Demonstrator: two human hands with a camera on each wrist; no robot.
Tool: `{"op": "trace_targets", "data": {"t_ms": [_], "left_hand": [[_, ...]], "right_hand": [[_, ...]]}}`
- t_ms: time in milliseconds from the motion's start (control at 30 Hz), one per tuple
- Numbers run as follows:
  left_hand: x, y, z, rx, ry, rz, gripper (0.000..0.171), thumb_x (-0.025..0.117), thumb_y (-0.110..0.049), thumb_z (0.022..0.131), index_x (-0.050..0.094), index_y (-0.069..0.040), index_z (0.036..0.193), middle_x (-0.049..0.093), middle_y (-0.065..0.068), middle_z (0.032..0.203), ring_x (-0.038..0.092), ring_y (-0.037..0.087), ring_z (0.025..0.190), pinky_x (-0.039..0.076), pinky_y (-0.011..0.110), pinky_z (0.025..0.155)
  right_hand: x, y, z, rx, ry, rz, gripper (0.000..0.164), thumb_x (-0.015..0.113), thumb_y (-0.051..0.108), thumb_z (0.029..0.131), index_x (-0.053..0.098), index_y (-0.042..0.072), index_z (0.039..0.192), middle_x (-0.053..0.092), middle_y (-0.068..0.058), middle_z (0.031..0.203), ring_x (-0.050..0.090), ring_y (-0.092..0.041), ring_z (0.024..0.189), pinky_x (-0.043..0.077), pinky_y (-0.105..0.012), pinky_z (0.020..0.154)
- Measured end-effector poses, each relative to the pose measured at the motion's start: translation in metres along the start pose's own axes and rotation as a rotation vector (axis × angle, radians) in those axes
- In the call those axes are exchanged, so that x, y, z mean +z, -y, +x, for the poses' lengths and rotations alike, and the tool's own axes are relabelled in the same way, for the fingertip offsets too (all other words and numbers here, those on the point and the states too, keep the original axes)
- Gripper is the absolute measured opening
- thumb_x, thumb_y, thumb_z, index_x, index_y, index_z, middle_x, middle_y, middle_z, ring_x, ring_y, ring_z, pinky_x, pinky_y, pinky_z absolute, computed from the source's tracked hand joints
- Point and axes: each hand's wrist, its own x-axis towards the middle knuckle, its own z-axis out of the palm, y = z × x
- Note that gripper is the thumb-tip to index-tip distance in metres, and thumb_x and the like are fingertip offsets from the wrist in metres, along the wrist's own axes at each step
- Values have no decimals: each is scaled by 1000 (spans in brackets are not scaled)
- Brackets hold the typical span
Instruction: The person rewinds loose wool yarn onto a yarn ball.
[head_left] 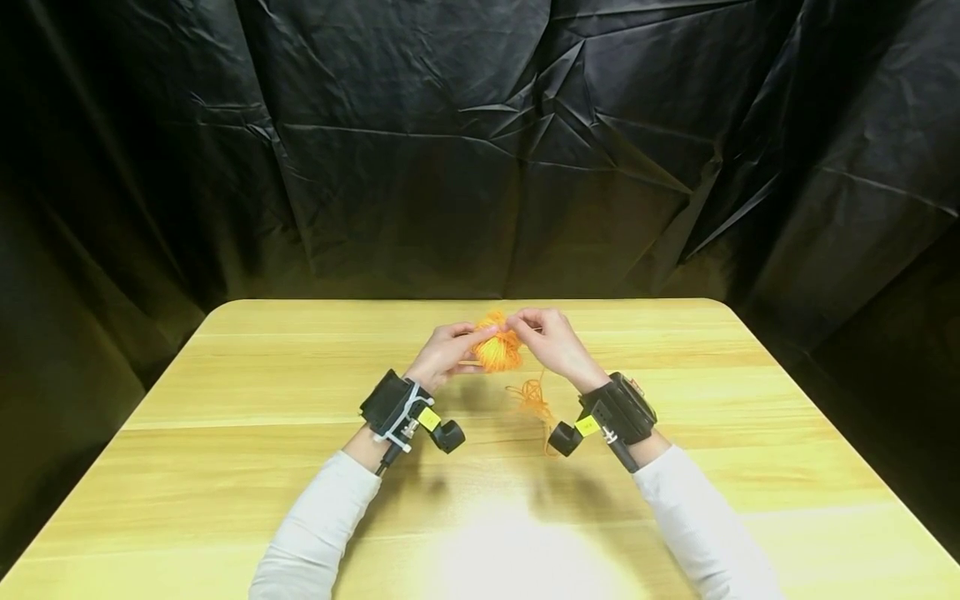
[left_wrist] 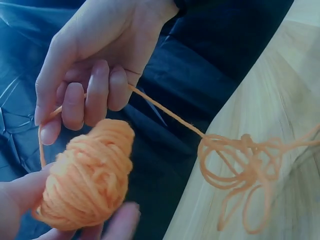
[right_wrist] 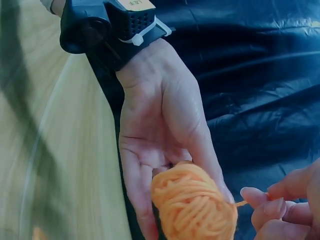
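Observation:
An orange ball of yarn [head_left: 498, 350] is held up over the table by my left hand [head_left: 444, 354], its thumb and fingers around the ball's side. In the left wrist view the wound yarn ball [left_wrist: 90, 180] tapers toward its upper end. My right hand [head_left: 551, 340] pinches the strand close beside the ball, between thumb and forefinger. The other fingers of the right hand [left_wrist: 95, 75] curl over the strand. From there the strand runs to a loose tangle of yarn [left_wrist: 240, 162] lower down. The right wrist view shows the short taut strand [right_wrist: 242, 203] between ball and fingertips.
The light wooden table [head_left: 262, 400] spreads beneath both hands. Loose orange yarn [head_left: 534, 400] hangs below the right hand, with a tail trailing toward the near side. Behind the table hangs a creased black curtain [head_left: 405, 200]. Each wrist wears a strapped camera [head_left: 447, 436].

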Motion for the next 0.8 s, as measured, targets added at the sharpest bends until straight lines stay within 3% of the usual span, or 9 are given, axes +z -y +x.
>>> {"op": "trace_targets", "data": {"t_ms": [200, 400, 633, 800], "left_hand": [[0, -2, 1, 28, -20, -60, 36, 61, -25, 84, 55, 5, 103, 56, 7, 88, 59, 12, 70, 53, 31, 71], [1, -4, 2, 82, 17, -170, 33, 58, -18, 87, 53, 10, 103, 57, 9, 94, 62, 13, 77, 51, 34, 76], [-1, -5, 1, 102, 18, -284, 30, 55, -19, 89, 53, 8, 103, 61, 7, 92, 63, 13, 80, 50, 32, 79], [-4, -7, 1, 125, 55, -406, 41, 50, -19, 91, 46, 11, 118, 63, 6, 91, 64, 13, 82, 48, 31, 82]], "right_hand": [[1, 1, -1, 28, 18, 47, 22, 49, 15, 92, 65, 0, 91, 63, -13, 81, 49, -18, 66, 43, -26, 62], [1, 1, -2, 90, 46, 140, 21, 49, 13, 91, 63, -2, 92, 48, -7, 59, 39, -12, 49, 32, -19, 44], [2, -4, -9, 65, 79, 288, 23, 47, 13, 92, 59, -7, 90, 45, -3, 60, 40, -9, 49, 34, -18, 45], [8, -17, -17, 67, 221, 380, 28, 47, 14, 93, 59, -10, 101, 44, -1, 64, 36, -8, 50, 31, -19, 47]]}}
